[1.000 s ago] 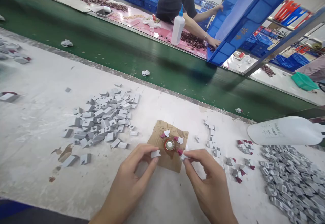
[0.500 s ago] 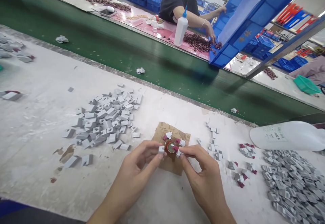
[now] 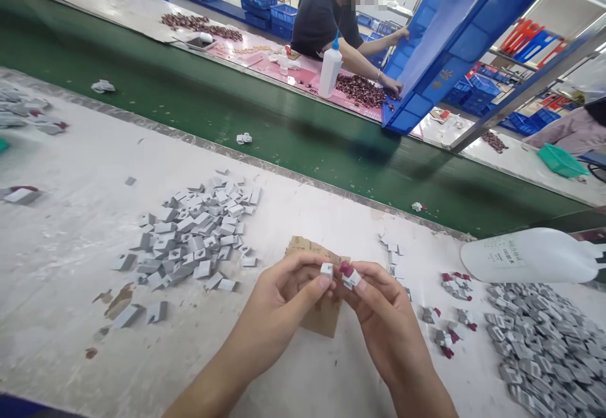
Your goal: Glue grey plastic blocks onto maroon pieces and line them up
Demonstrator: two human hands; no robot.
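Note:
Between the thumb and fingers of my left hand [image 3: 293,292] is a small grey plastic block [image 3: 326,270]. My right hand [image 3: 386,307] pinches a small grey and dark-red piece [image 3: 350,274], its red end pointing up and left. The two parts are close together, and I cannot tell whether they touch. Under my hands lies a piece of brown cardboard [image 3: 322,320]; my fingers hide its middle. A heap of loose grey blocks [image 3: 199,235] lies to the left of my hands.
On the right are a white plastic bottle [image 3: 525,255] on its side, a large pile of grey parts [image 3: 549,342] and several grey-and-red pieces [image 3: 445,336]. Beyond the table runs a green conveyor belt [image 3: 303,146]. Across it, a person [image 3: 326,20] reaches beside a tilted blue crate [image 3: 426,83].
My hands have lifted off the cardboard and come closer together. The right-hand piece has moved away from the round dark-red spot, now hidden. The whole view has shifted slightly.

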